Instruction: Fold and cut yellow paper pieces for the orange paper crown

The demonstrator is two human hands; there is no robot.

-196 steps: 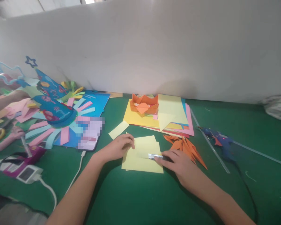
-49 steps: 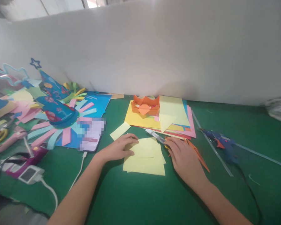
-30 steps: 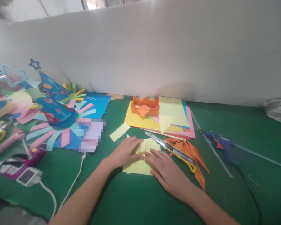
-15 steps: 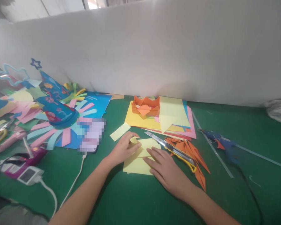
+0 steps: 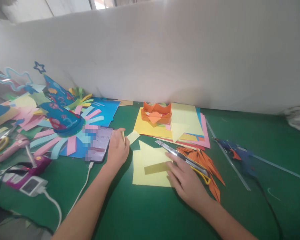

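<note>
A pale yellow sheet of paper [image 5: 150, 163] lies on the green table [image 5: 145, 213] in front of me. My right hand [image 5: 185, 176] rests flat on its right edge with the fingers stretched out. My left hand [image 5: 117, 148] is closed on a small yellow paper strip [image 5: 123, 136], held edge-on just left of the sheet, beside a phone [image 5: 100, 144]. A utility knife [image 5: 182, 158] with a yellow handle lies free on the table, just beyond my right hand's fingers.
Orange folded paper spikes [image 5: 207, 166] lie under the knife. A stack of coloured paper [image 5: 187, 125] with an orange paper box [image 5: 156, 114] sits behind. A glue gun [image 5: 236, 153] lies right. Blue paper crafts [image 5: 62, 113], a purple tool [image 5: 27, 170] and cables crowd the left.
My right hand put the knife down beside the orange spikes and went flat onto the sheet. My left hand lifted a cut strip off the sheet and carried it left, toward the phone.
</note>
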